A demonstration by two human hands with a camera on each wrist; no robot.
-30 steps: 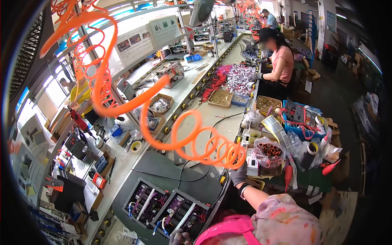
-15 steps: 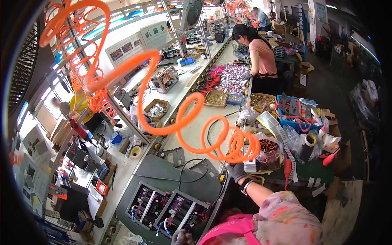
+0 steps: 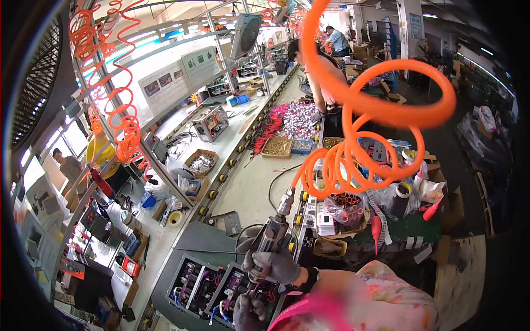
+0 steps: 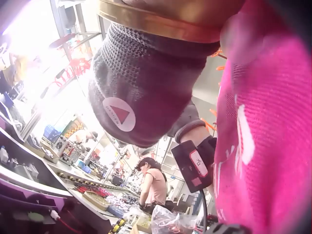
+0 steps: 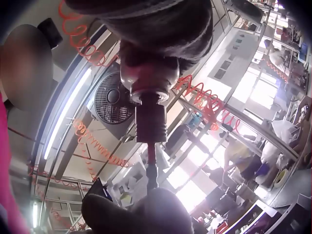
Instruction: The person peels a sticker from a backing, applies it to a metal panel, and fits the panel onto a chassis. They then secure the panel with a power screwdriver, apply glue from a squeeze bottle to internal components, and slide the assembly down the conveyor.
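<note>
My gloved right hand [image 3: 276, 263] grips an air screwdriver [image 3: 271, 234] over the right one of two open metal cases. An orange coiled hose [image 3: 345, 149] runs from the fitting at the tool's top. The right wrist view shows the chuck [image 5: 150, 122] and slim bit [image 5: 151, 170] pointing down to my left fingers [image 5: 165, 209], which close round the bit's tip; anything between them there is hidden. In the head view, my left hand [image 3: 248, 311] is curled at the case's near edge. The cases [image 3: 197, 284] hold dark parts, purple boards and wires.
Right of the work surface stand a bag of red-and-black rings [image 3: 345, 207], a white-topped stack [image 3: 324, 220] and a yellow tub [image 3: 330, 248]. The hose loops cross above them. A flat metal plate [image 3: 225, 222] and black cable lie beyond the cases. Another person works farther along the line.
My right hand has come from beside the white stack to above the cases, bringing the screwdriver and hose. My left hand has risen slightly and now meets the bit.
</note>
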